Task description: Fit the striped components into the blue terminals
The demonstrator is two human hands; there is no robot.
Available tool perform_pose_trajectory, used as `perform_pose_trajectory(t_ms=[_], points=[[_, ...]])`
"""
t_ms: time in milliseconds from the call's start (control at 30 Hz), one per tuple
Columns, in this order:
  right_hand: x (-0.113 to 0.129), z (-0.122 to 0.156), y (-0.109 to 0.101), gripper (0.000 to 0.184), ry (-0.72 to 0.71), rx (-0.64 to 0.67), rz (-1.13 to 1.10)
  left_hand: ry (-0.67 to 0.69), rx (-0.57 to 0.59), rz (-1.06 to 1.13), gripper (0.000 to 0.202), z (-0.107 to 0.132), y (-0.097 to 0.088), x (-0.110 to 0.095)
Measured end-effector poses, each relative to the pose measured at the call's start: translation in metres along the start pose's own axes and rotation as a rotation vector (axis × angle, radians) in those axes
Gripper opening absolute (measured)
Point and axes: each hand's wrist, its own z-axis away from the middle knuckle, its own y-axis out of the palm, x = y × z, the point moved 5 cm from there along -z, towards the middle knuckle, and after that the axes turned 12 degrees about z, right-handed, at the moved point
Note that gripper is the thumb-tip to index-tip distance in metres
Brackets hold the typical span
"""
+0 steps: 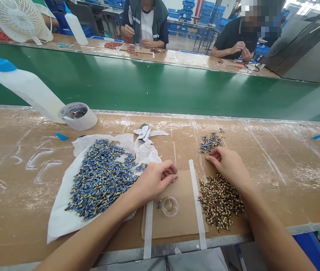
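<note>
My left hand (162, 176) is over a cardboard pad (182, 222), fingertips pinched together. Whatever is between them is too small to make out. Below it, a small clear cup (169, 206) holds a thin stick, with a tiny blue piece (159, 204) beside the cup. My right hand (227, 165) is at the near edge of a small heap of blue-and-yellow pieces (211, 142). Its thumb and fingers are curled close together, and what they hold is hidden. Nearer me lies a pile of black, yellow and red pieces (219, 203). A large pile of blue-and-yellow pieces (100, 178) covers white paper (60, 214) to the left.
A white squeeze bottle (30, 90) leans by a tape roll (78, 116) at the back left. Crumpled tissue (145, 145) lies beyond my left hand. A green belt (148, 86) separates my table from two people working opposite. A fan (19, 19) stands far left.
</note>
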Motion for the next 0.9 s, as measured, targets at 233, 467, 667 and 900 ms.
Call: perform_pose_trajectory(t_ms=[233,467,667,900], points=[[0.004,0.0,0.004,0.016,0.028,0.004,0.072,0.02,-0.014,-0.028,0.007,0.001,-0.002,-0.003],[0.007,0.004,0.0,0.013,-0.03,0.05,-0.066,0.075,-0.083,-0.076,0.009,0.003,-0.003,-0.002],[0.061,0.025,0.008,0.015,-0.126,0.211,-0.813,0.133,-0.142,-0.172,0.007,0.005,-0.004,-0.007],[0.09,0.033,0.017,0.014,-0.061,0.215,-1.018,0.256,-0.218,-0.286,0.008,0.009,-0.004,-0.017]])
